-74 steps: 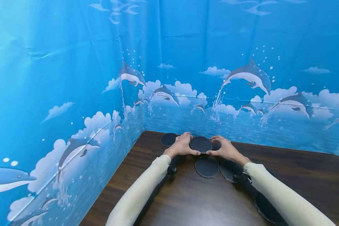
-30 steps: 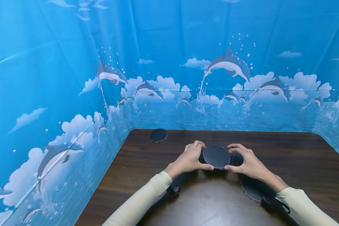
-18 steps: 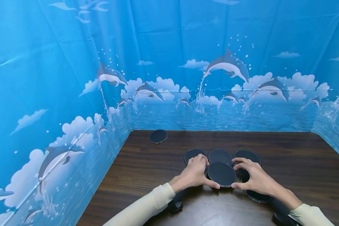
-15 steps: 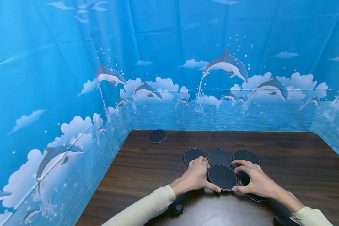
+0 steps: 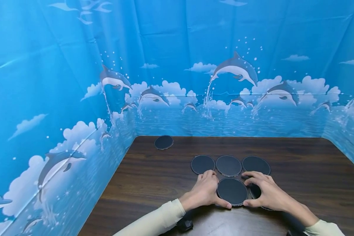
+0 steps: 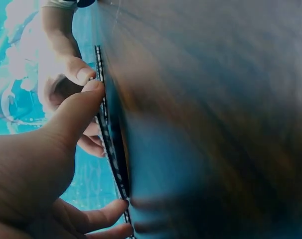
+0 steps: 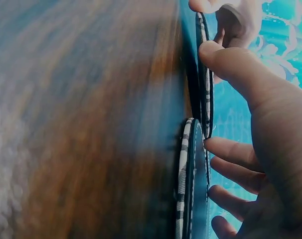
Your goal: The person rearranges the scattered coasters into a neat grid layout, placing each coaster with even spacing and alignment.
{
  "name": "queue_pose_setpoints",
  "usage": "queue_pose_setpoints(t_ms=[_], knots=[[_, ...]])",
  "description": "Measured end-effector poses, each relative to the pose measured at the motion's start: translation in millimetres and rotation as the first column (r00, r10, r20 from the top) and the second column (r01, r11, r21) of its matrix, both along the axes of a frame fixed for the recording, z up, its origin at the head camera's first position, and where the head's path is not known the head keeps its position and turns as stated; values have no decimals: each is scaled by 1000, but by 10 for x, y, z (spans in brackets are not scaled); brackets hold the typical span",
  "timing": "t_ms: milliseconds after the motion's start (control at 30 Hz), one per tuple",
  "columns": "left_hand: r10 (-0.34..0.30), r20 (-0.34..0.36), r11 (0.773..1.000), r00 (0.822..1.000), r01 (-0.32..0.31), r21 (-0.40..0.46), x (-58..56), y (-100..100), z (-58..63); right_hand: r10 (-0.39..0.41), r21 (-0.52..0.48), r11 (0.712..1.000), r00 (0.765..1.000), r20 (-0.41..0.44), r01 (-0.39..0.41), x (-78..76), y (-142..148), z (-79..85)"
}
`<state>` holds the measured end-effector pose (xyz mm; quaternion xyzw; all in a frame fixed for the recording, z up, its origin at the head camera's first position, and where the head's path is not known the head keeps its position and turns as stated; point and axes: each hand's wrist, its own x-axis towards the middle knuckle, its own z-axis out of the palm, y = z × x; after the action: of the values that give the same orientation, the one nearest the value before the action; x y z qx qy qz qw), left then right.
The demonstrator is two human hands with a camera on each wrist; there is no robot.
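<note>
Between my two hands is a round black coaster [image 5: 232, 191] with a stitched rim. My left hand [image 5: 204, 191] grips its left edge with thumb and fingers, and my right hand [image 5: 269, 191] grips its right edge. In the left wrist view the coaster [image 6: 110, 142] is edge-on, close over the table; whether it touches is unclear. Behind it is a row of similar coasters: a left one [image 5: 203, 164], a middle one [image 5: 228, 166] and a right one [image 5: 256, 164]. My right hand partly hides another coaster [image 5: 255, 191], whose checkered edge appears in the right wrist view.
A lone coaster [image 5: 164, 142] lies near the table's far left corner. The dark wood table [image 5: 153, 177] is bounded at the back and left by a blue dolphin-print curtain [image 5: 171, 121].
Both hands have carried the coaster from the far left part of the table toward me and rightward, then lowered it in front of the row. The head view has also shifted.
</note>
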<state>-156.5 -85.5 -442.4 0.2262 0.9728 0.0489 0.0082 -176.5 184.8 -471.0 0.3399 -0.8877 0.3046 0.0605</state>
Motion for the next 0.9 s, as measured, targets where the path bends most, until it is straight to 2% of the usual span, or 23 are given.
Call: queue_pose_setpoints(t_ms=[400,633,900], knots=[[7,-1,1000,1000,-7,-17,0,34,-18,-2,14,1000,1000,-5,2,-2,19,-10],[-4,-24,999,1000,3,-45,16,44,-17,-6,26,1000,999,-41,7,-17,27,-45],[-11,4,999,1000,11,-44,0,29,-9,14,54,998,998,-60,-11,-16,31,-30]])
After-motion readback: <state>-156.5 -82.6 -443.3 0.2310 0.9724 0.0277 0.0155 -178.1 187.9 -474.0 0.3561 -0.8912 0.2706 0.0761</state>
